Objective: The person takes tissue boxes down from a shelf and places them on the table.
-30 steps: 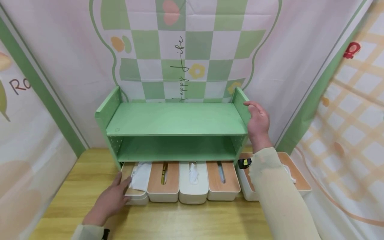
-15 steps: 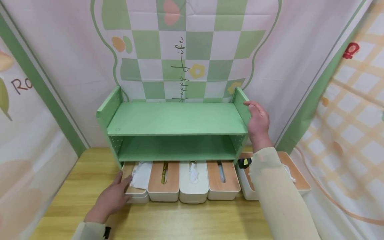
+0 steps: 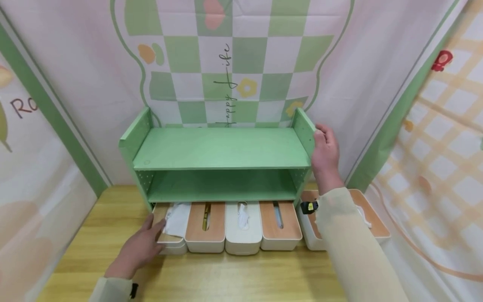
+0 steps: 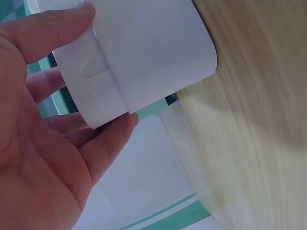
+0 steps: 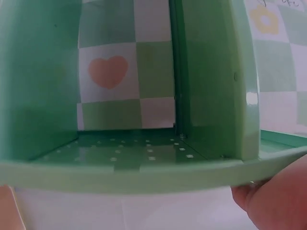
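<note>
My left hand (image 3: 139,251) grips the near end of the leftmost box (image 3: 171,247), a white one with a wood-look top and a white tissue packet (image 3: 177,220) on it. In the left wrist view, the thumb is on one side of the white box (image 4: 158,48) and fingers are on the other. My right hand (image 3: 325,153) rests against the outer face of the green shelf's (image 3: 222,149) right side panel. In the right wrist view, no finger shows on the panel's inside, and part of the right hand (image 5: 278,196) lies outside; most fingers are hidden.
Under the shelf, beside the leftmost box, stand a wood-topped box (image 3: 205,235), a white tissue box (image 3: 243,239) and another wood-topped box (image 3: 281,235). A larger wood-topped box (image 3: 375,222) sits at the right under my forearm. The wooden table (image 3: 226,277) runs along the front.
My right hand's fingertips have drawn back from over the panel's edge to its outer side. The left hand stays on the leftmost box, and the boxes look unmoved.
</note>
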`<state>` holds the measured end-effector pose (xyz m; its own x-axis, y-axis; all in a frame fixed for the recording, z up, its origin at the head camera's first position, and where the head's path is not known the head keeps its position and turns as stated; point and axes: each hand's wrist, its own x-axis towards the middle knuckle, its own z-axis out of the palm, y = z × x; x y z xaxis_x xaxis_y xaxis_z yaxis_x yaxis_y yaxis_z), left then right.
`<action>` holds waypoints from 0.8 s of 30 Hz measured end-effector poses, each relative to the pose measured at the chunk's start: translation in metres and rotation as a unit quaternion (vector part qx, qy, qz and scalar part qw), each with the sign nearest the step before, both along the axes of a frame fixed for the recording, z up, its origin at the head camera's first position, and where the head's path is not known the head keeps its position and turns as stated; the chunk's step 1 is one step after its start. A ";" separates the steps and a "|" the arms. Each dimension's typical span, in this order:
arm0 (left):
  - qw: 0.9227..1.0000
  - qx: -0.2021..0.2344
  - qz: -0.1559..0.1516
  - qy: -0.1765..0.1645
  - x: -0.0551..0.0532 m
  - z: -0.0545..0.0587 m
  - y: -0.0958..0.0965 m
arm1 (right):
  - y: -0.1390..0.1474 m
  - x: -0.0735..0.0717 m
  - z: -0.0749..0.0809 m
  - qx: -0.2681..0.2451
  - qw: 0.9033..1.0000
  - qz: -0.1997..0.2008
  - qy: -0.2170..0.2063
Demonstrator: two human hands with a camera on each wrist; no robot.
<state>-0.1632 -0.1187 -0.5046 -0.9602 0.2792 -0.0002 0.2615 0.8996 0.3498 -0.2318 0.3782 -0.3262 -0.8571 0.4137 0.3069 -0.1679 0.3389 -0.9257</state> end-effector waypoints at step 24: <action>0.996 -0.020 0.006 0.090 0.038 0.026 0.011 | -0.020 0.106 -0.085 0.317 0.948 -0.027 0.024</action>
<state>-0.1255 -0.1075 -0.4787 -0.9487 0.2718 0.1616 0.3067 0.9152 0.2616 -0.1258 0.3585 -0.4112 -0.8191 0.1761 0.5460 -0.1711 0.8334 -0.5255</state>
